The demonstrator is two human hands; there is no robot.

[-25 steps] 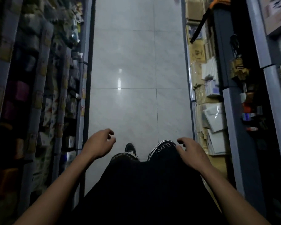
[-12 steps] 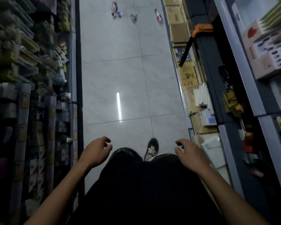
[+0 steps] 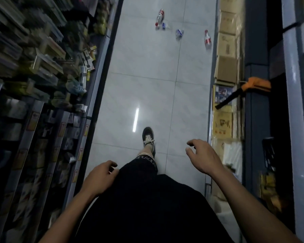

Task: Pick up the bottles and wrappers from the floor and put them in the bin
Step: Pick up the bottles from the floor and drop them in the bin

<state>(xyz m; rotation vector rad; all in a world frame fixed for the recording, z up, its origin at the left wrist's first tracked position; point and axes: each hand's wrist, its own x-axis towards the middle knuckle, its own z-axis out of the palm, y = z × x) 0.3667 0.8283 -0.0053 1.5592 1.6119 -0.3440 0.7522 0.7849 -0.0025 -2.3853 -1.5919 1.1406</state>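
Far down the aisle floor lie a clear bottle with a red label (image 3: pixel 159 17), a small blue-capped piece of litter (image 3: pixel 164 25), a crumpled clear wrapper or bottle (image 3: pixel 179 33) and another red-labelled bottle (image 3: pixel 207 39) near the right-hand boxes. No bin is in view. My left hand (image 3: pixel 100 178) hangs low beside my dark shorts, fingers loosely curled, holding nothing. My right hand (image 3: pixel 203 157) is out in front at the right, fingers relaxed and empty. Both hands are far from the litter.
A narrow shop aisle with a pale tiled floor (image 3: pixel 147 92). Stocked shelves (image 3: pixel 42 88) line the left side. Cardboard boxes (image 3: pixel 226 67) and dark shelf posts line the right, with an orange strap (image 3: pixel 254 84) hanging out. My shoe (image 3: pixel 148 137) is stepping forward.
The view has tilted up and moved along the aisle, bringing the litter nearer. My foot has stepped forward and my right hand has swung up and out.
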